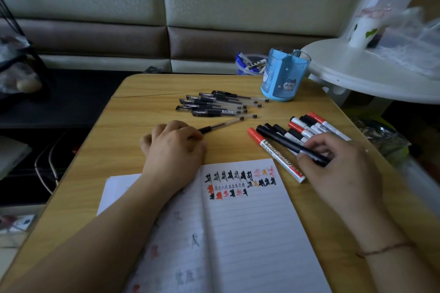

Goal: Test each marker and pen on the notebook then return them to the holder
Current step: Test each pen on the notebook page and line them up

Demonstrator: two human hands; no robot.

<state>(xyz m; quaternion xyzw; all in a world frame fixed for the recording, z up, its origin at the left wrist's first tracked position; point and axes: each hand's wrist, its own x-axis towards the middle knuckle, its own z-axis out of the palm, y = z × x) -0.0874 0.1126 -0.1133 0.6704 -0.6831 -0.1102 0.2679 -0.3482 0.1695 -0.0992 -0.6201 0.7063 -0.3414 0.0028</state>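
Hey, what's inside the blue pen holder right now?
The blue pen holder stands upright at the table's far edge. Through its translucent walls I see dividers and no pens or markers. The bottom of its compartments is hidden by the printed lower wall.

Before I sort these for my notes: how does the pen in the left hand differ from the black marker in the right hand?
The pen is slim with a clear barrel; the black marker is thicker and opaque black. The pen points toward the pen pile, the marker lies among the other markers. Each is held at one end, by the left hand and right hand, low over the table.
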